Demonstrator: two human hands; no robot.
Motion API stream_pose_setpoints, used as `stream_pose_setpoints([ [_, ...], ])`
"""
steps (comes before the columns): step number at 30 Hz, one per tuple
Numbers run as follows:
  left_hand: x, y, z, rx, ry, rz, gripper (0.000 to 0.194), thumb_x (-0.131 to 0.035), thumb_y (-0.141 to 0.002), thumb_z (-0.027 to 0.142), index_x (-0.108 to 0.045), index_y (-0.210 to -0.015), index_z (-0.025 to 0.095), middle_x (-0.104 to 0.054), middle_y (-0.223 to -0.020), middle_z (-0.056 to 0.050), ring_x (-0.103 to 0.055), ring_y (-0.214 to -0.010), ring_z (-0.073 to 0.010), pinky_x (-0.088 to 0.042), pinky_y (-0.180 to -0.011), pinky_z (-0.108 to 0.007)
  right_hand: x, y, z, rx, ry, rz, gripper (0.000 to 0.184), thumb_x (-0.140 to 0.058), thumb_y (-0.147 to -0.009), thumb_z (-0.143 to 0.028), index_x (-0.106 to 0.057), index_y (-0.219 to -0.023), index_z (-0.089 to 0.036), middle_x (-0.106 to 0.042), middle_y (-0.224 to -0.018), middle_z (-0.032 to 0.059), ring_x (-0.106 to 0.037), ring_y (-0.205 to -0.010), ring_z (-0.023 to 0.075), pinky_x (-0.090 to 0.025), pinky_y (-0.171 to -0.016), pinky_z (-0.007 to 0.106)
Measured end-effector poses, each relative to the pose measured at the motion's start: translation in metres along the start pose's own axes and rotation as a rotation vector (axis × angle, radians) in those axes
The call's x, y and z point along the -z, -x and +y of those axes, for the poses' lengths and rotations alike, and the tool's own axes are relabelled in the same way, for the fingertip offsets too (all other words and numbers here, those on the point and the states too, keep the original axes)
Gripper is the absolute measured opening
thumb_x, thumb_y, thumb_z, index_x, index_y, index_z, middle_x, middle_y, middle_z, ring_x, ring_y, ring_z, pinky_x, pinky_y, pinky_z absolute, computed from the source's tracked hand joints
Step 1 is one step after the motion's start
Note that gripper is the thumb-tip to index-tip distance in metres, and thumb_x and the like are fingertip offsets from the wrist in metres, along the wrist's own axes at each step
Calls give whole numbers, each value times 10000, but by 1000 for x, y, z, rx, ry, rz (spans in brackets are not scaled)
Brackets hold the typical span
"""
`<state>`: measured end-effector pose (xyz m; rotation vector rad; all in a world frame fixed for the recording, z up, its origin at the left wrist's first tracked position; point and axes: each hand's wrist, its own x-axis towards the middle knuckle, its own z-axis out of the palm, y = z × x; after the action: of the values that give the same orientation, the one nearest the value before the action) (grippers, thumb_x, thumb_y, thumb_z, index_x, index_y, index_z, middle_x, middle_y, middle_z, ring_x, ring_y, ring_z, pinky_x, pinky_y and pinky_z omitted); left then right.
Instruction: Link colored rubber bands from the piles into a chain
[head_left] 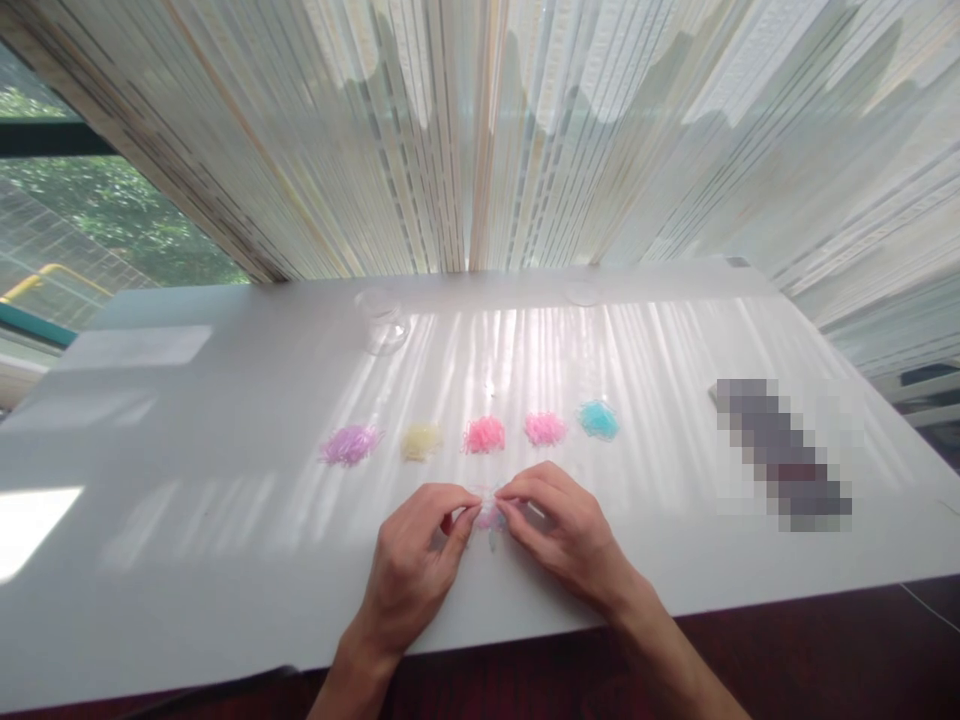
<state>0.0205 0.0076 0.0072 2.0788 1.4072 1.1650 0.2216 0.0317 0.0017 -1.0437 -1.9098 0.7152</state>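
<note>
Both my hands meet near the front of the white table, each in a pinch with thumb against forefinger. Between the tips of my left hand [420,540] and my right hand [564,530], whatever is held is too small to make out. Just below and between the fingertips lies a small mixed pile [491,520] of pink, lilac and bluish pieces, partly covered by the fingers. Beyond the hands, piles of thin, strand-like pieces form a row: purple [350,445], pale yellow [421,441], coral pink [484,435], light pink [544,428] and turquoise [598,419].
A clear jar [382,322] stands at the back of the white table [247,400], with a clear round lid-like disc [583,293] farther right. A pixelated dark object [784,455] lies on the right. Striped curtains [480,140] hang behind, beside a window at left.
</note>
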Motion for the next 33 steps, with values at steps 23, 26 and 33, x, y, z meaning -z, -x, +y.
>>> stream_pose_setpoints([
  [23,-3,-1,-1,31,1,-61,106,-583,-1008,188,-686,-1028,200,-765,-938,-51,-726,-826,-161,-592,-751,-260,-3,2,-6,-58,12,38,100,-606,-953,-183,-661,-1013,-240,-718,-830,9,-689,-728,151,-579,-673,270],
  [26,-2,-1,0,42,15,-41,90,-599,-997,176,-681,-1023,203,-757,-918,-31,-716,-794,-144,-584,-738,-243,-4,2,-5,-44,22,39,145,-605,-945,-165,-655,-1056,-244,-725,-846,12,-694,-729,152,-589,-687,276],
  [33,-1,0,2,96,41,3,83,-600,-1000,186,-680,-1000,206,-754,-902,-22,-706,-778,-136,-566,-698,-240,-5,1,-5,-39,35,41,171,-615,-932,-141,-656,-1069,-236,-736,-865,14,-698,-731,150,-601,-716,278],
])
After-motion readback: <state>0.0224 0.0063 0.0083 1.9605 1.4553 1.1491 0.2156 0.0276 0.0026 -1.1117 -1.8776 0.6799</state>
